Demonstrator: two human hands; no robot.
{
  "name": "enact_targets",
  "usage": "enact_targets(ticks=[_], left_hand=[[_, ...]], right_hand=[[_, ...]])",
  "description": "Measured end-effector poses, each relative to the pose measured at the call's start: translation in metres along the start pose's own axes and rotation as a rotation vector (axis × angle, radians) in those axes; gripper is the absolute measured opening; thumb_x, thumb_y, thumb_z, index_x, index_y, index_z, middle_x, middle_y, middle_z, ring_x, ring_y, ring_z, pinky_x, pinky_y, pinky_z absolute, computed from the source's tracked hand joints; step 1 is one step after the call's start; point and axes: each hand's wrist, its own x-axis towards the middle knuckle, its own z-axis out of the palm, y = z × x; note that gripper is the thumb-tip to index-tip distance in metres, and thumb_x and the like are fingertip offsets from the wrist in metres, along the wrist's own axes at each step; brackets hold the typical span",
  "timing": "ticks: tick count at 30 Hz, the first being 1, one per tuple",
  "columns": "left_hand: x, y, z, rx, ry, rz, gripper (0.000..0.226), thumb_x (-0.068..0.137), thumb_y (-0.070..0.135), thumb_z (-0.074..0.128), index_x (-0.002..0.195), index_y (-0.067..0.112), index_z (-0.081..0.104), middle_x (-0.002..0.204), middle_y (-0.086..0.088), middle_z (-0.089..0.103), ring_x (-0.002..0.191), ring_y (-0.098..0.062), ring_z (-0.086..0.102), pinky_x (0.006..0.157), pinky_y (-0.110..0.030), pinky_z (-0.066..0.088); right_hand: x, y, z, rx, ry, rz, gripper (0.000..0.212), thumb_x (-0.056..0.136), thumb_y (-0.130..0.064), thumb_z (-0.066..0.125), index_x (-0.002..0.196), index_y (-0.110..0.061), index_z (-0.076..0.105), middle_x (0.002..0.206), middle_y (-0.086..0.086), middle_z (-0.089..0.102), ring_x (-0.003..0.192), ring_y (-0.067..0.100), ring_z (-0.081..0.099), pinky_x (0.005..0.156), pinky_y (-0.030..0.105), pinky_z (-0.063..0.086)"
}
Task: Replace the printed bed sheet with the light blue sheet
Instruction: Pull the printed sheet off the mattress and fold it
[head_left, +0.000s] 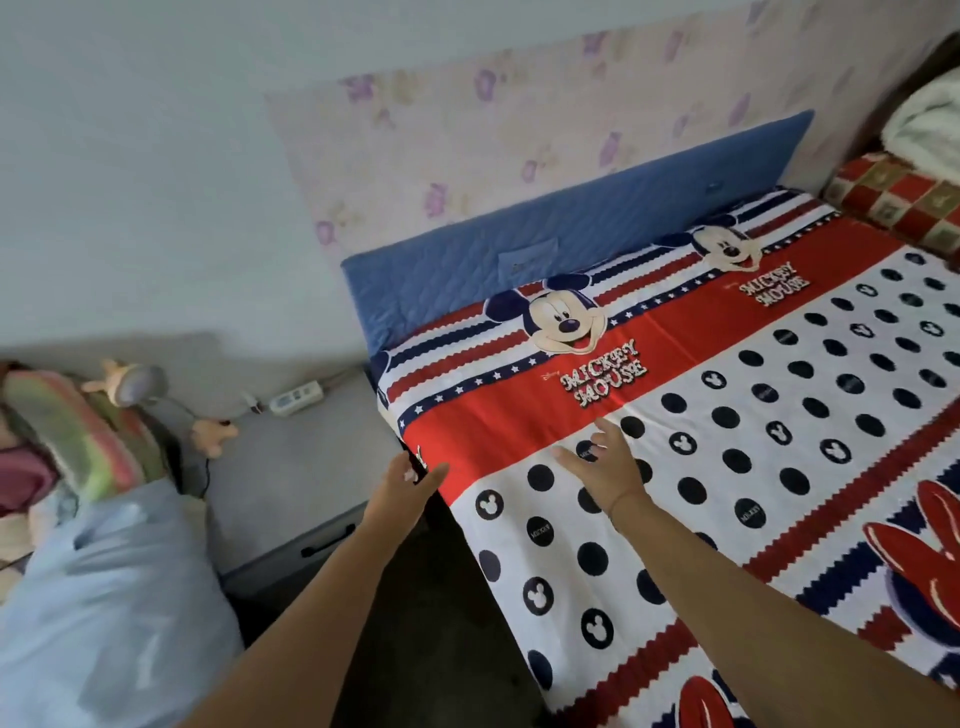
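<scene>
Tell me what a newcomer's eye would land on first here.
The printed bed sheet, red, white and navy with cartoon mice and dots, lies spread flat over the bed at right. Next come both hands near its head-end corner: the left hand at the sheet's edge, the right hand open over the dots. The light blue sheet lies bundled at lower left.

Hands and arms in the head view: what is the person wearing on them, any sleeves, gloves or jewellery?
Both arms are bare as far as the frame shows, with no sleeves and no gloves. The left hand has no ring or watch that I can see. The right hand has a thin band round its wrist, too fine to tell its material.
</scene>
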Motion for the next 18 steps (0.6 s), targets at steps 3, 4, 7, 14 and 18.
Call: enact_targets(ticks=[3,4,7,14,18], left_hand=[[0.032,-0.003,-0.018,-0.068,0.012,-0.031,0.084,0.087,0.056,0.059,0.152,0.015,0.025,0.156,-0.008,0.031,0.139,-0.029,0.037,0.108,-0.043,0.036],[0.044,-0.003,-0.025,-0.082,0.013,-0.041,0.085,0.087,0.056,0.059,0.152,0.014,0.024,0.157,-0.008,0.03,0.139,-0.029,0.037,0.109,-0.044,0.036],[0.085,-0.006,-0.043,-0.098,0.0,-0.04,0.083,0.089,0.053,0.059,0.152,0.012,0.024,0.157,-0.008,0.03,0.14,-0.028,0.035,0.109,-0.042,0.034],[0.203,0.002,-0.09,-0.162,-0.099,-0.022,0.069,0.095,0.038,0.059,0.15,0.011,0.029,0.154,-0.006,0.033,0.138,-0.024,0.038,0.1,-0.03,0.032],[0.27,-0.002,-0.112,-0.112,-0.163,-0.048,0.072,0.092,0.044,0.061,0.15,0.014,0.03,0.155,-0.006,0.033,0.137,-0.024,0.04,0.099,-0.03,0.034]], right_hand=[[0.029,-0.01,0.025,-0.017,-0.022,0.012,0.085,0.08,-0.033,0.077,0.148,-0.018,0.028,0.146,0.008,0.039,0.133,0.022,0.04,0.105,0.036,0.037],[0.039,-0.014,0.034,-0.013,-0.026,0.019,0.086,0.08,-0.032,0.077,0.148,-0.018,0.028,0.147,0.009,0.039,0.133,0.022,0.04,0.105,0.036,0.037],[0.069,-0.022,0.063,-0.007,-0.025,0.041,0.087,0.08,-0.03,0.077,0.148,-0.016,0.027,0.148,0.01,0.038,0.134,0.023,0.04,0.105,0.036,0.038],[0.142,-0.042,0.144,0.022,0.059,0.11,0.086,0.079,-0.032,0.078,0.148,-0.016,0.028,0.145,0.009,0.041,0.131,0.02,0.042,0.104,0.034,0.038],[0.179,-0.049,0.191,0.047,0.103,0.158,0.085,0.078,-0.032,0.078,0.147,-0.017,0.029,0.144,0.009,0.042,0.131,0.02,0.042,0.102,0.031,0.038]])
